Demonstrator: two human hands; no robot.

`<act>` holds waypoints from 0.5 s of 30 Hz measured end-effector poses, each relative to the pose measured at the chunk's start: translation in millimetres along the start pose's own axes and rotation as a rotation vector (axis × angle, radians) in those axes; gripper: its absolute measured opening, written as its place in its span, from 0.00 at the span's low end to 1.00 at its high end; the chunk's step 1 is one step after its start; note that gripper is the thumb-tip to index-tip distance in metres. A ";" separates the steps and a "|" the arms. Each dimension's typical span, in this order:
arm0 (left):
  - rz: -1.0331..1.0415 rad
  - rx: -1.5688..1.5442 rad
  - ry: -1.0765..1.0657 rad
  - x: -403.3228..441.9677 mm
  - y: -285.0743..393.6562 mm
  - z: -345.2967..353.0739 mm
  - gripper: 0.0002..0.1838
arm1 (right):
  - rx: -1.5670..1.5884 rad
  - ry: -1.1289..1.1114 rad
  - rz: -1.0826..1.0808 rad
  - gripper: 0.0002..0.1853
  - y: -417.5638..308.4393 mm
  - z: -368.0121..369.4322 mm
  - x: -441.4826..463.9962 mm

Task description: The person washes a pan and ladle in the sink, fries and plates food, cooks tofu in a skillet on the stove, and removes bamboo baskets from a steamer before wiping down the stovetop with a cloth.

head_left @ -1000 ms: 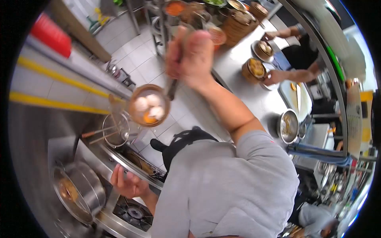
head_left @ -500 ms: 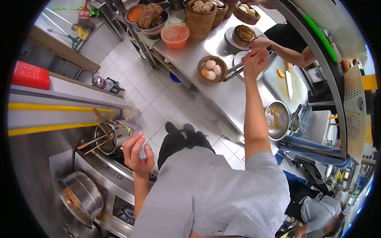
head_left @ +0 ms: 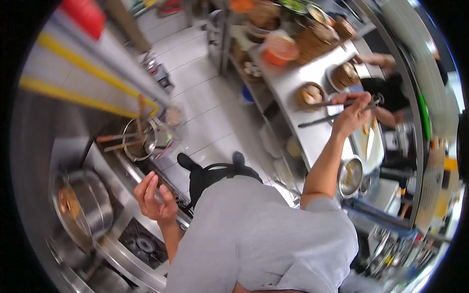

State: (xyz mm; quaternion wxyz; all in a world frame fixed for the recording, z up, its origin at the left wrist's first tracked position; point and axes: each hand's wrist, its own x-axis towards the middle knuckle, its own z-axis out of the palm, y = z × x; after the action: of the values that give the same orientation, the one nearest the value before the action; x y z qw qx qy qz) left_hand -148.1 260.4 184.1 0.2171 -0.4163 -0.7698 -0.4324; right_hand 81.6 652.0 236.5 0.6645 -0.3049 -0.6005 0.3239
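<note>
In the head view, my right hand (head_left: 352,116) is closed round the handles of metal tongs (head_left: 316,121). The tongs' two arms stand apart, pointing left over the steel table. Close to the upper arm sits a small bamboo steamer (head_left: 301,97) holding several dumplings (head_left: 311,93); whether they touch, I cannot tell. My left hand (head_left: 159,199) is raised near the stove, palm up, fingers half curled and apart, with nothing in it. Beyond the tongs, another person's hand (head_left: 364,59) is near a second steamer (head_left: 345,77) on a plate.
At lower left, a large steel pot (head_left: 97,200) stands beside a gas burner (head_left: 144,242). A strainer pot (head_left: 131,152) with wooden-handled tools is above my left hand. On the table are an orange tub (head_left: 280,51), stacked steamers (head_left: 317,41), a steel bowl (head_left: 351,168) and a knife (head_left: 370,145).
The view has turned, and the table sits further right. The tongs were at the small steamer's rim; now their arms are spread wider. My left hand stays open.
</note>
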 end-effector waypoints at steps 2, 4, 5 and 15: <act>-0.006 -0.008 0.037 -2.0 -33.8 -25.3 0.14 | -0.086 0.035 0.069 0.21 24.5 35.5 -35.5; 0.007 0.075 0.084 4.9 -64.2 -60.6 0.17 | 0.202 -0.135 0.387 0.19 -20.3 124.3 -92.0; 0.018 0.118 0.133 8.0 -81.1 -77.2 0.19 | 0.228 -0.277 0.370 0.18 -42.8 170.0 -116.6; -0.124 0.550 0.539 -31.0 -135.5 -263.6 0.13 | 1.341 -1.021 0.402 0.23 -276.8 464.4 -284.8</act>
State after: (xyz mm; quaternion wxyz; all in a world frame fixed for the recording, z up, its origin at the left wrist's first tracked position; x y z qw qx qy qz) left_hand -249.8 -14.6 237.0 0.4884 -0.1666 -0.7960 -0.3162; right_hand -382.6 265.4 328.5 0.2833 0.2338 -0.4423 0.8182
